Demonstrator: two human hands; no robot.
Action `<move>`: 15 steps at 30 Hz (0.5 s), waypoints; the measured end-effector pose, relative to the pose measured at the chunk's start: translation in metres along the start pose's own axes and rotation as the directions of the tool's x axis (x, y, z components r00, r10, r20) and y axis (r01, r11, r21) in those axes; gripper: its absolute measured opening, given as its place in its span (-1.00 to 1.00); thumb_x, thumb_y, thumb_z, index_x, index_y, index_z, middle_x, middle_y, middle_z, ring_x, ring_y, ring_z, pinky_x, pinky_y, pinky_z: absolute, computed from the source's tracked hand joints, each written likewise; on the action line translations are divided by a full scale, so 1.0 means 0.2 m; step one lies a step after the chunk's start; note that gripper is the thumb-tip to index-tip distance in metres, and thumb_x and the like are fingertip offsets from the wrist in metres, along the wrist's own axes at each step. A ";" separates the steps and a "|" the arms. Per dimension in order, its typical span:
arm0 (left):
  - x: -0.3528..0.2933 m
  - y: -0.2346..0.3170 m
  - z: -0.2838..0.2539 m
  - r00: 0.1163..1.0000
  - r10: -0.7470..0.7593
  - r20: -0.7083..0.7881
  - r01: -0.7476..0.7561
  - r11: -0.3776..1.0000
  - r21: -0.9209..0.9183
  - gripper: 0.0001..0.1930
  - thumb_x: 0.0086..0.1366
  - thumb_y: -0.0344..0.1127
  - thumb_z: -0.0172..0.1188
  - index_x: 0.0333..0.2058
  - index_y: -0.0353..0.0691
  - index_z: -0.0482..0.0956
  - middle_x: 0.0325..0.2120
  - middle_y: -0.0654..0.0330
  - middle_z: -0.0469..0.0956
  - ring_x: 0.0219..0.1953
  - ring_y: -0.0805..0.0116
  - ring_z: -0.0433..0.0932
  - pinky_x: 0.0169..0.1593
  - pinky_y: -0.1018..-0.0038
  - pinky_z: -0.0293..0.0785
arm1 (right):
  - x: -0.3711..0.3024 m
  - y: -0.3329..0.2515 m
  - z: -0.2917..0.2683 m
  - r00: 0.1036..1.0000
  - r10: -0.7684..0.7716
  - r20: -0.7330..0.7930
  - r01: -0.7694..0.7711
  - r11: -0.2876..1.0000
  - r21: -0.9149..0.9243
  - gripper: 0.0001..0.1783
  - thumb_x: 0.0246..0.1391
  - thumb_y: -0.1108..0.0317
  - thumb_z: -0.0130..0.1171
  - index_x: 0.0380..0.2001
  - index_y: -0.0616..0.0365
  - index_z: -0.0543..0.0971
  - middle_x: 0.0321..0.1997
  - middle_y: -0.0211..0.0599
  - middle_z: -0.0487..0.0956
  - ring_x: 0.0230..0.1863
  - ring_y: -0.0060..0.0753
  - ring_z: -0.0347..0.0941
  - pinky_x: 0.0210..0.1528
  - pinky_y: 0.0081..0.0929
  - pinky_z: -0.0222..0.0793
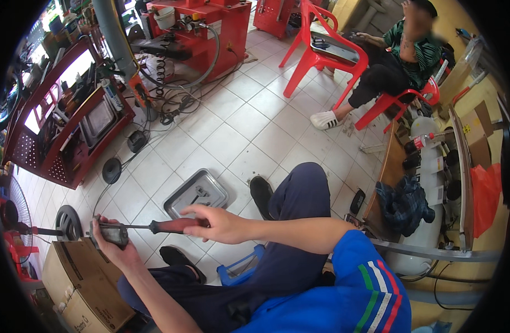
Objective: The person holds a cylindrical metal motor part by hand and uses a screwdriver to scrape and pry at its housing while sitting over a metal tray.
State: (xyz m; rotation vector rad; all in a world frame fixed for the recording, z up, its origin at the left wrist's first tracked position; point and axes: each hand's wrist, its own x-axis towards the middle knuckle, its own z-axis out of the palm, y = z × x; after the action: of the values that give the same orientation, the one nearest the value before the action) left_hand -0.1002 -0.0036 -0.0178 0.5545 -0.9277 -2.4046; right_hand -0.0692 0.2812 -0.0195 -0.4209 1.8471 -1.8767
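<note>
My left hand (pixel 119 254) is wrapped round a small grey metal part (pixel 119 237), rounded in shape, whose exact kind I cannot make out. In my right hand (pixel 228 224) is a screwdriver (pixel 176 225) with a red and black handle, lying almost level. Its shaft points left and its tip meets the metal part, but the contact point is partly hidden by my fingers. Just beyond my hands, a metal tray (pixel 184 195) on the floor holds a few small dark parts.
A cardboard box (pixel 80 288) stands by my left forearm, near a fan (pixel 16 211). Cables cross the tiles towards a red machine (pixel 210 39). A red tool cart (pixel 58 166) is at left. Another person sits at the far right, beside a red chair (pixel 341 64).
</note>
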 end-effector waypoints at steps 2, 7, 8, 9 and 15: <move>-0.01 -0.01 0.02 1.000 -0.001 0.002 0.001 1.000 -0.019 -0.78 0.31 -0.28 0.26 -0.17 -0.29 0.53 -0.26 0.24 0.58 -0.22 0.52 0.56 -0.16 0.59 0.58 | -0.01 0.01 -0.01 0.996 -0.089 -0.012 0.089 0.995 0.039 -0.50 0.34 0.04 0.04 0.02 0.32 0.37 -0.46 -0.25 0.55 -0.47 -0.47 0.52 -0.36 -0.45 0.41; -0.01 0.00 0.02 0.999 0.018 0.037 -0.018 1.000 -0.010 -0.77 0.31 -0.31 0.26 -0.14 -0.30 0.53 -0.23 0.21 0.58 -0.21 0.49 0.55 -0.13 0.57 0.58 | 0.00 -0.05 -0.06 0.951 0.246 0.186 -0.279 0.944 0.177 -0.61 0.33 0.14 0.08 -0.01 0.24 0.35 -0.28 -0.26 0.57 -0.36 -0.53 0.51 -0.28 -0.52 0.44; -0.01 0.00 0.02 0.999 0.005 0.039 -0.005 1.000 -0.012 -0.77 0.31 -0.33 0.25 -0.13 -0.30 0.52 -0.21 0.19 0.57 -0.18 0.48 0.56 -0.10 0.56 0.58 | 0.01 -0.03 -0.05 0.951 0.253 0.176 -0.273 0.956 0.106 -0.61 0.34 0.14 0.08 -0.01 0.24 0.34 -0.30 -0.25 0.57 -0.38 -0.53 0.52 -0.28 -0.52 0.43; 0.00 0.00 0.01 0.999 -0.007 0.039 0.008 1.000 -0.014 -0.77 0.31 -0.35 0.25 -0.11 -0.30 0.52 -0.19 0.18 0.57 -0.15 0.47 0.56 -0.08 0.55 0.59 | 0.02 -0.02 -0.05 0.951 0.259 0.167 -0.268 0.963 0.033 -0.61 0.34 0.15 0.07 0.00 0.24 0.34 -0.31 -0.25 0.57 -0.39 -0.52 0.52 -0.29 -0.52 0.43; 0.02 -0.01 0.00 1.000 -0.004 0.011 0.004 1.000 0.001 -0.78 0.30 -0.35 0.26 -0.12 -0.29 0.53 -0.22 0.19 0.58 -0.17 0.46 0.56 -0.08 0.54 0.59 | -0.03 -0.03 -0.05 0.999 -0.012 0.038 0.007 0.992 0.122 -0.55 0.34 0.11 0.08 0.05 0.27 0.36 -0.35 -0.25 0.56 -0.37 -0.50 0.56 -0.28 -0.53 0.44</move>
State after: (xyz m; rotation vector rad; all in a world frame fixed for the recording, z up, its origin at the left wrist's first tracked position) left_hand -0.1034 -0.0041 -0.0211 0.5443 -0.9333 -2.4129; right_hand -0.0700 0.2920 -0.0135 -0.4220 1.6970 -1.9616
